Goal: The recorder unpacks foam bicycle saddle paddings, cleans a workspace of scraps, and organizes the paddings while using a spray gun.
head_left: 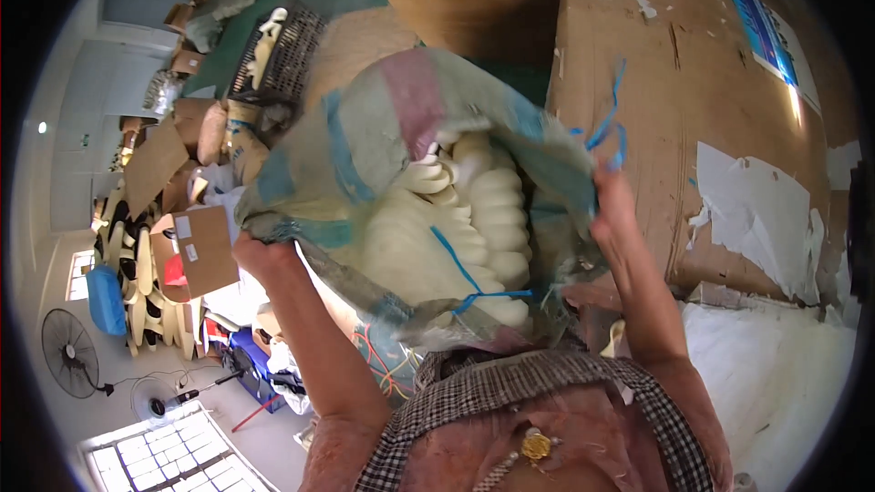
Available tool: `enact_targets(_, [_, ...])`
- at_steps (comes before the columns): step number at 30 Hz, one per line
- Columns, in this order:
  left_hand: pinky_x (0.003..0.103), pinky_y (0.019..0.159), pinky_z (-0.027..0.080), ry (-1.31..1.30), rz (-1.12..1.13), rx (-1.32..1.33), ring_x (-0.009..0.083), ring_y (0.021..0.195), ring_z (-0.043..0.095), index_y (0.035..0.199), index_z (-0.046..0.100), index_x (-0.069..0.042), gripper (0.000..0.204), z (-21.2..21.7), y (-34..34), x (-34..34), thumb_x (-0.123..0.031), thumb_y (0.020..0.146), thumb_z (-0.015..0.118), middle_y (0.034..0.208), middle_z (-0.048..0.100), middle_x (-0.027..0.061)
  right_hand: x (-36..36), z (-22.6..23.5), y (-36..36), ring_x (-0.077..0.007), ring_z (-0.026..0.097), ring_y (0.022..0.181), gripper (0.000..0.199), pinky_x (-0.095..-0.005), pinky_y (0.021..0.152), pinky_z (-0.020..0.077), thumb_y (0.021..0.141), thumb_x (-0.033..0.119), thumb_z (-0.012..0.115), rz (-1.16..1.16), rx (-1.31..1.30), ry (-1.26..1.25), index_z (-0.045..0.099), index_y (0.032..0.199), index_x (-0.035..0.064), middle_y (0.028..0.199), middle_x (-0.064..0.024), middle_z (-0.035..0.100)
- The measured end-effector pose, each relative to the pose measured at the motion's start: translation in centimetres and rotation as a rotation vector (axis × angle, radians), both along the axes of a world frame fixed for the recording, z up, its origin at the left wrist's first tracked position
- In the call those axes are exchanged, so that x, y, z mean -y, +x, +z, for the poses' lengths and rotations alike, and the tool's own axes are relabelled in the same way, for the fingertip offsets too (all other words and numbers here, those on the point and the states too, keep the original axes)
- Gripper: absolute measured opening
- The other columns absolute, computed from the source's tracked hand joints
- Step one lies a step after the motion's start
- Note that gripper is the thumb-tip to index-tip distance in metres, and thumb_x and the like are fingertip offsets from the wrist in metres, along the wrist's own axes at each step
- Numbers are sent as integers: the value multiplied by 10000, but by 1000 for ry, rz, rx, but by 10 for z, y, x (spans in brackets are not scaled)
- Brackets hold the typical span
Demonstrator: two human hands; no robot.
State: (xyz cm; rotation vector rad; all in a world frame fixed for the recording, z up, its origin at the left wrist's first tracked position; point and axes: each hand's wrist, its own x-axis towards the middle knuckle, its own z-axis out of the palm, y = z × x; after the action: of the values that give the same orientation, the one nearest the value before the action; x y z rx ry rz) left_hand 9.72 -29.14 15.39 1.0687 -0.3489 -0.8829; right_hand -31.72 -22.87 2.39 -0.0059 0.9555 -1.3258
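Before me a large woven plastic sack (355, 118), grey-green with blue and purple bands, gapes wide. Stacks of cream-coloured, rounded, nested pieces (437, 228) fill it; their exact kind I cannot make out. Across them lies a thin blue strip (474, 293), knotted near the near rim. At the sack's left edge my left hand (262, 255) is closed, gripping the bunched rim. My right hand (612, 205) grips the opposite rim on the right, fingers partly hidden behind the fabric. Another blue strip (606, 132) curls up beside the right hand.
A big cardboard carton (629, 27) stands on the right, with a round brown drum (474, 9) beyond the sack. Left of that is a black plastic crate (292, 55). Cardboard boxes (205, 251) and a standing fan (71, 353) are at the left.
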Motion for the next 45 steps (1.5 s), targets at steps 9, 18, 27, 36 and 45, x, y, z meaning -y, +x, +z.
enact_targets(9, [314, 805, 475, -42, -444, 139, 227, 916, 588, 1103, 546, 14, 383, -1, -86, 38, -37, 768, 367, 1045, 594, 119, -97, -156, -90, -223, 576, 866, 327, -350, 788, 466, 769, 100, 445, -234, -516, 286, 591, 1049, 14, 970, -110, 606])
enact_targets(18, [374, 891, 445, -54, -733, -87, 255, 984, 569, 1073, 539, 12, 379, -53, 35, 27, -15, 724, 391, 1052, 596, 126, -52, -123, -115, -224, 613, 721, 396, -340, 634, 470, 702, 192, 595, 468, -1593, 366, 572, 1050, 4, 829, -120, 626])
enact_targets(27, [380, 959, 394, -9, -604, -149, 262, 1061, 532, 1110, 507, 3, 380, -66, 48, -4, 3, 751, 385, 1118, 569, 126, -25, -92, -88, -125, 587, 691, 732, -272, 582, 467, 746, 444, 666, 506, -991, 322, 377, 1346, 141, 891, -95, 607])
enact_targets(36, [383, 957, 383, 105, -513, -113, 267, 1078, 516, 1193, 467, 11, 377, -58, 76, -73, -81, 832, 419, 1158, 548, 122, -77, -161, -112, -272, 616, 797, 500, -350, 700, 489, 682, 302, 717, 1042, -1606, -170, 595, 1103, 61, 914, -163, 635])
enact_targets(45, [263, 773, 436, -30, -349, 621, 163, 895, 569, 1091, 539, 2, 358, 10, -33, -161, -84, 744, 556, 1120, 544, 127, -57, 106, -70, -53, 445, 542, 172, -193, 459, 353, 803, -22, 556, 256, -1441, -332, 653, 933, 36, 664, -6, 554])
